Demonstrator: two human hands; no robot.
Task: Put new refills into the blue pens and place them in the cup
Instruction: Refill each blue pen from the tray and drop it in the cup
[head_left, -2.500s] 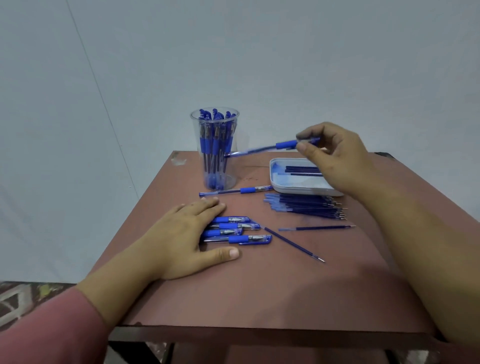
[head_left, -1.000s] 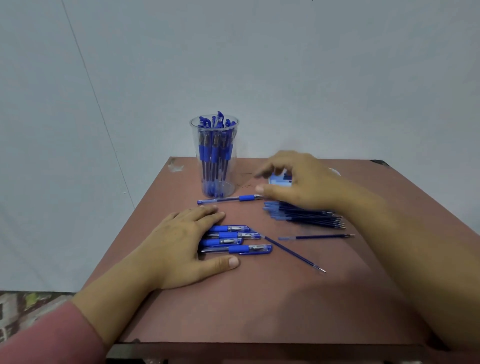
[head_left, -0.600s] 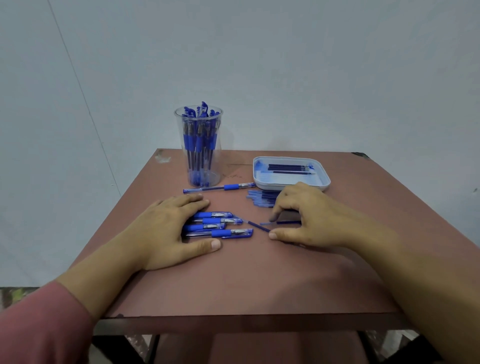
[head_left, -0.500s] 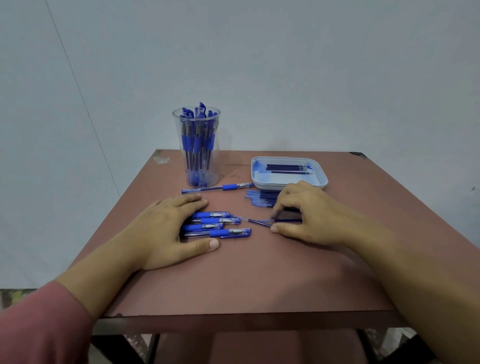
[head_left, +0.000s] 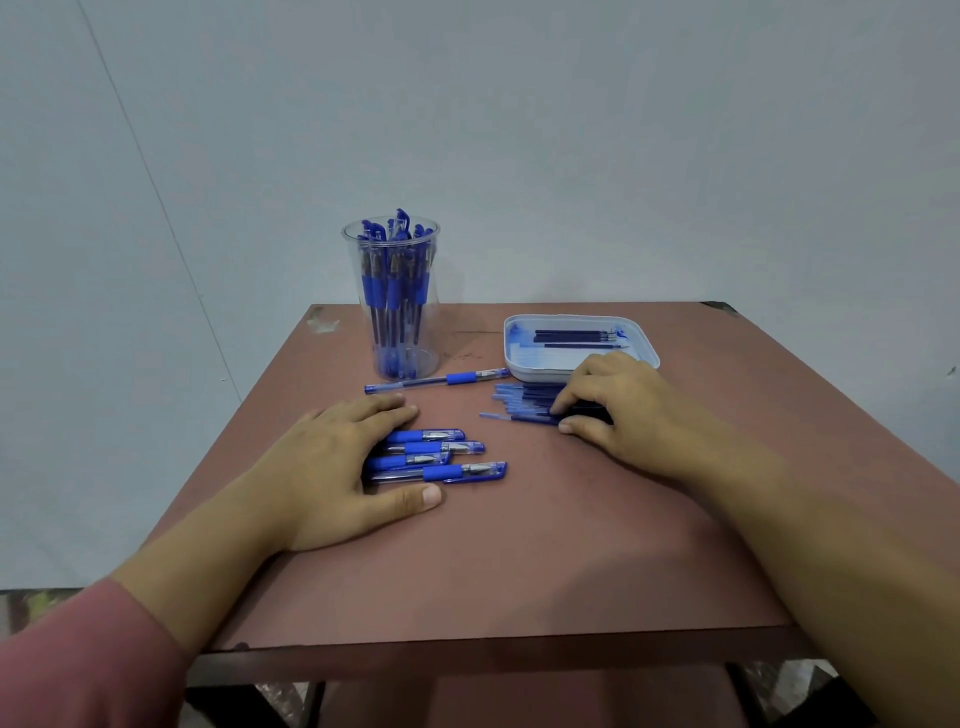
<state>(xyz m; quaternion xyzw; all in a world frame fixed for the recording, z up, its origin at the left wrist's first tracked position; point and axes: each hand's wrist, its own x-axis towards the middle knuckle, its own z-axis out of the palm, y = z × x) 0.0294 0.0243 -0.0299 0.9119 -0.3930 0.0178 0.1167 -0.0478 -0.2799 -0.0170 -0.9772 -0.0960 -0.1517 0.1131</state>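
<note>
Fingers (head_left: 577, 393) of right hand (head_left: 623, 410) curl over refill pile (head_left: 514, 402) on the surface (head_left: 519, 545), thumb against it. Left hand (head_left: 332, 467) lies flat on blue pens (head_left: 447, 460). Cup (head_left: 392, 291) stands behind. Step, likely: picking a refill. Next: separate one, open a pen.

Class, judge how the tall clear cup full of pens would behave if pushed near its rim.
The cup is tall and narrower at its base, with pens reaching above the rim, so it would probably tip rather than slide. It looks like thin clear plastic, so a hard squeeze might flex it.
</note>
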